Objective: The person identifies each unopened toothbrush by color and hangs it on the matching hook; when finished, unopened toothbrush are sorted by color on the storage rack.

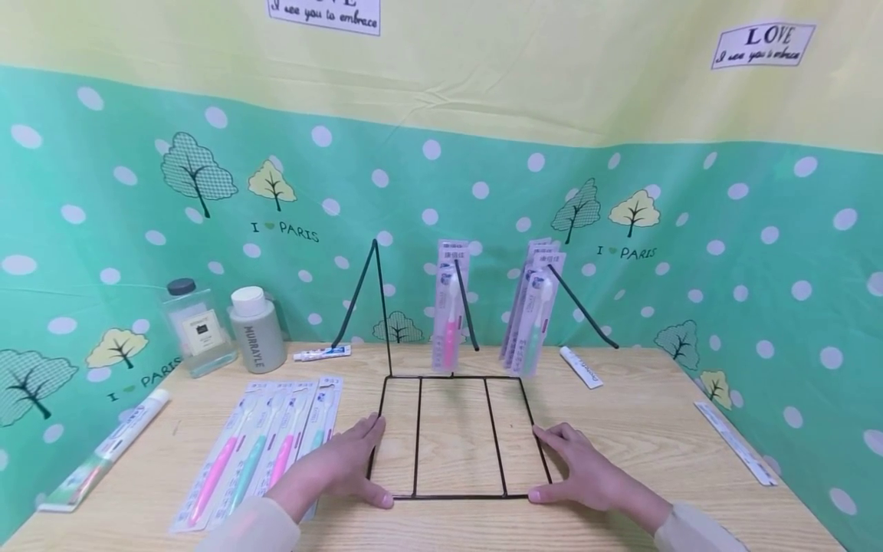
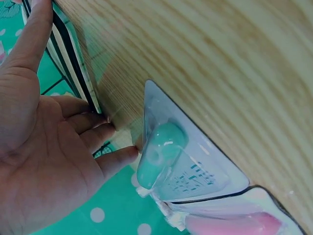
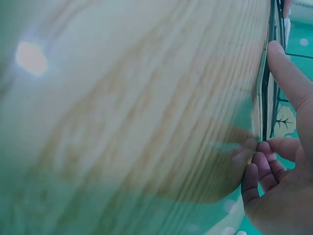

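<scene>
A black wire display rack stands on the wooden table, its base flat and three prongs slanting toward me. My left hand touches the base's front left corner, thumb at the front wire and fingers along the side wire. At the opposite front corner, my right hand rests likewise, thumb on the front wire. Packaged toothbrushes hang from the middle prong, the front one a pink toothbrush. Several packs hang on the right prong, a green toothbrush foremost. The left prong is bare.
Several packaged toothbrushes lie beside my left hand. Farther left are a toothpaste tube, a clear bottle and a grey bottle. Small tubes lie behind the rack, one white tube. A narrow packet lies far right.
</scene>
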`<control>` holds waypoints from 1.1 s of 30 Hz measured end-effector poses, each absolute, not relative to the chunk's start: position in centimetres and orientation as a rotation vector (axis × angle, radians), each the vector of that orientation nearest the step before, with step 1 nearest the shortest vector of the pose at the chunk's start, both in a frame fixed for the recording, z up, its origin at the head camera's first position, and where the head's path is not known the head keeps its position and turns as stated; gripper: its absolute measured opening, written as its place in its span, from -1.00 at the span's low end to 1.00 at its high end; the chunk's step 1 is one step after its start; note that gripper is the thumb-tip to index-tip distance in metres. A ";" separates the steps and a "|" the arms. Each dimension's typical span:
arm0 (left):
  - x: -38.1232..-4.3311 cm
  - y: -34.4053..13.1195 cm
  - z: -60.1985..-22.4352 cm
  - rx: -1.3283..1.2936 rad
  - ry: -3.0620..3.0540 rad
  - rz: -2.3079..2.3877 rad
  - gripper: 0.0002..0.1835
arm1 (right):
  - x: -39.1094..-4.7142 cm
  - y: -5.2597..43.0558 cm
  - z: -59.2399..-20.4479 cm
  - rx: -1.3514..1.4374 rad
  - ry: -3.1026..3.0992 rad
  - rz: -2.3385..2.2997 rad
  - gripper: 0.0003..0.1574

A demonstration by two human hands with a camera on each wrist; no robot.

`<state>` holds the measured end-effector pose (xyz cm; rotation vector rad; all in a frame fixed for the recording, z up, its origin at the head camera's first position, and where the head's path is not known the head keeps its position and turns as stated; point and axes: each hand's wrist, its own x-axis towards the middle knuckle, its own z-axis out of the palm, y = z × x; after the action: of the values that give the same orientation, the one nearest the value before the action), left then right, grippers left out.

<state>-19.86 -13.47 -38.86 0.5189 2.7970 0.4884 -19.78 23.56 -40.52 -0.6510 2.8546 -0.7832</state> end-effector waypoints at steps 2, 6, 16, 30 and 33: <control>-19.8 -13.4 -38.7 0.512 2.799 0.498 0.32 | -19.8 23.6 -40.5 -0.655 2.858 -0.778 0.21; -19.6 -13.3 -38.6 0.524 2.807 0.523 0.31 | -19.9 23.6 -40.4 -0.652 2.844 -0.778 0.22; -19.4 -13.0 -38.2 0.548 2.799 0.518 0.29 | -19.9 23.8 -40.2 -0.647 2.815 -0.783 0.21; -19.1 -19.3 -37.3 0.628 3.117 0.746 -0.22 | -19.9 23.3 -39.9 -0.665 2.801 -0.802 0.19; -19.0 -21.8 -36.8 0.527 3.193 0.790 -0.28 | -19.9 23.2 -39.8 -0.675 2.812 -0.797 0.20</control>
<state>-19.04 -21.82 -36.82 0.5270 3.1927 0.7898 -19.88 23.21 -39.84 -0.6755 2.8124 -0.7973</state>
